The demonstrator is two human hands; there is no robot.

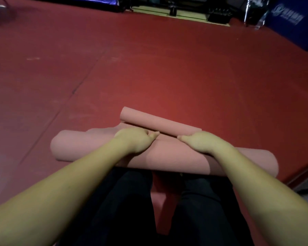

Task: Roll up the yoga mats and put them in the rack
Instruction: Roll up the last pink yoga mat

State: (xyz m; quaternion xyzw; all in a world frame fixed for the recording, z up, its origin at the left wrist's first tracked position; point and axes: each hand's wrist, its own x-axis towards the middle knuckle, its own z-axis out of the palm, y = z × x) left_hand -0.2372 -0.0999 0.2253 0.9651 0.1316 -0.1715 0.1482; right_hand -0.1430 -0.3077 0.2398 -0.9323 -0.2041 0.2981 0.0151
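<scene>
Person under inspection is wearing dark trousers [199, 210], black or near-black, plain, showing no visible pattern or marking; fabric is appearing smooth in the dim light. Both forearms are showing bare from the lower frame edge to the wrists, with no sleeve edge visible. Left hand [133, 139] and right hand [201, 142] are showing uncovered. Footwear is lying out of view.
</scene>
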